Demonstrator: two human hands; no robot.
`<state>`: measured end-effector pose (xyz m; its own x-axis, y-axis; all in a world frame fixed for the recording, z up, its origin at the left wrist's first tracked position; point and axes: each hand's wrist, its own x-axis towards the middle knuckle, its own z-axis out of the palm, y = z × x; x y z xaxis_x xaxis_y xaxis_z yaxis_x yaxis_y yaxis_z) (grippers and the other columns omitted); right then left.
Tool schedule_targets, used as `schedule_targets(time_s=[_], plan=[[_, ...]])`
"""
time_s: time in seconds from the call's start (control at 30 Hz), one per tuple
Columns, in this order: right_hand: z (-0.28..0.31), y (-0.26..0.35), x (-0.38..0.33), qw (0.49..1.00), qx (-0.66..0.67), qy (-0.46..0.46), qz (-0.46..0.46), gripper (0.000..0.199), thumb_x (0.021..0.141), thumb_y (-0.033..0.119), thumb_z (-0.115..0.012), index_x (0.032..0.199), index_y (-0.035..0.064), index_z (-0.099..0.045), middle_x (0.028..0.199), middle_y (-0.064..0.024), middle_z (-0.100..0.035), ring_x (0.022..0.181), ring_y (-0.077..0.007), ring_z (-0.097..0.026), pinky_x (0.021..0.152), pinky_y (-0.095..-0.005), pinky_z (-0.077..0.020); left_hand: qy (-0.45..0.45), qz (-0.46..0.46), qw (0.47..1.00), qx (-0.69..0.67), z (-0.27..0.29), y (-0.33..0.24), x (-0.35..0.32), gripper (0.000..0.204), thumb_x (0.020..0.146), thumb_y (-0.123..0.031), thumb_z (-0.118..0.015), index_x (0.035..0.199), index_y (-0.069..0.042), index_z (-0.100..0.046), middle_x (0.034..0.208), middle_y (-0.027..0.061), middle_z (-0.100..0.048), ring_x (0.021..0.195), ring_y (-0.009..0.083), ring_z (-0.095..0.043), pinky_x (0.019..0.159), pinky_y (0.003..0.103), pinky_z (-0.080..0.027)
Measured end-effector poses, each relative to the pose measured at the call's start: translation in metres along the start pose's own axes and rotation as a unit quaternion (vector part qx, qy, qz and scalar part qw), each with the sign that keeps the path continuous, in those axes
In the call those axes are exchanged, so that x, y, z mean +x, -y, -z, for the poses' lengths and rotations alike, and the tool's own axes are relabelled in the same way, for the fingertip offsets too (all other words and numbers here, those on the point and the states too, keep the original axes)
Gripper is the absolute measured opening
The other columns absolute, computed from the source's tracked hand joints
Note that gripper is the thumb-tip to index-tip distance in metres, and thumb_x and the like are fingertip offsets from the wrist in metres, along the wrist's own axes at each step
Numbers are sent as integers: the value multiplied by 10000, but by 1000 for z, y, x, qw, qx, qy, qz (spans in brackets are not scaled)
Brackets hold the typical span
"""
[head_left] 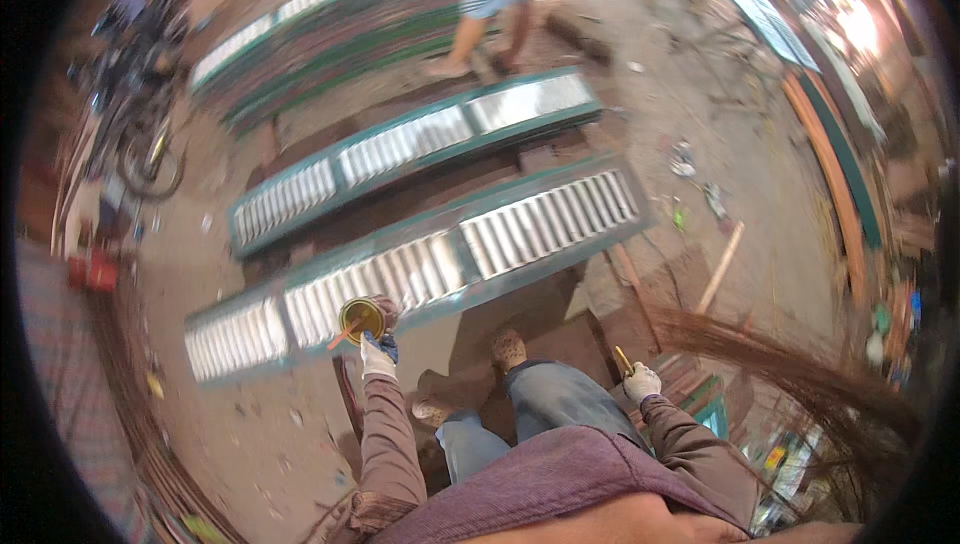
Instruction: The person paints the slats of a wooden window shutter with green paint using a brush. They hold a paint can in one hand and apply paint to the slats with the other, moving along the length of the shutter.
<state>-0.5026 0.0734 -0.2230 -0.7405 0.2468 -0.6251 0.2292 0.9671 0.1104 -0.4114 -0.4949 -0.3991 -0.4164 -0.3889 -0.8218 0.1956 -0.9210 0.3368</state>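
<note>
My left hand, in a white and blue glove, grips an open paint can with a yellowish rim. An orange-brown stick leans out over the can's edge. The can is above the near louvered shutter panel, which has whitish slats in a dark green frame. Lower right, my right hand, also in a white glove, is closed around a thin yellow-brown stick, whose far end is too blurred to identify. That hand is away from the panel, beside my knee.
A second shutter panel lies behind the first, and a stack of green-framed panels stands beyond. A person's leg is by that stack. A motorcycle stands left. Long boards line the right, and brown bristly strands stretch beside my right arm.
</note>
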Motion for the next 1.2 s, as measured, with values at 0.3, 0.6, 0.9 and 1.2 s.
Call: schedule_targets(time_s=[0.3,0.6,0.9,1.2], plan=[[-46,-68,-106,983,127,-10,-132,368,883,366,-529,1073,63,-618,1068,-171,-669,1053,-329,-626,910,-441,-475,98,-91,987,85,-101,-5,84,469,901,-482,-606,1217,-136,-576,1086,28,-645,875,162,-617,785,291,-534],[-117,-77,-239,943,186,36,-273,392,888,359,-492,1104,58,-621,1099,-177,-665,1066,-334,-628,920,-446,-470,75,102,953,274,-51,-4,-33,190,932,-342,-587,875,-161,-575,609,-36,-494,481,124,-447,453,268,-403],[-144,-2,-272,944,216,22,-247,383,875,370,-524,1087,72,-639,1083,-207,-656,1025,-373,-628,882,-479,-485,-110,56,794,595,88,-87,-160,339,963,-457,-478,987,-161,-641,754,24,-601,638,176,-564,550,326,-456],[-167,-50,-239,945,212,-8,-250,398,900,387,-503,1107,68,-623,1087,-214,-656,1023,-399,-626,884,-497,-484,-132,-44,617,775,105,-109,-186,330,942,-399,-544,1098,-112,-595,881,54,-613,765,191,-571,646,317,-464]])
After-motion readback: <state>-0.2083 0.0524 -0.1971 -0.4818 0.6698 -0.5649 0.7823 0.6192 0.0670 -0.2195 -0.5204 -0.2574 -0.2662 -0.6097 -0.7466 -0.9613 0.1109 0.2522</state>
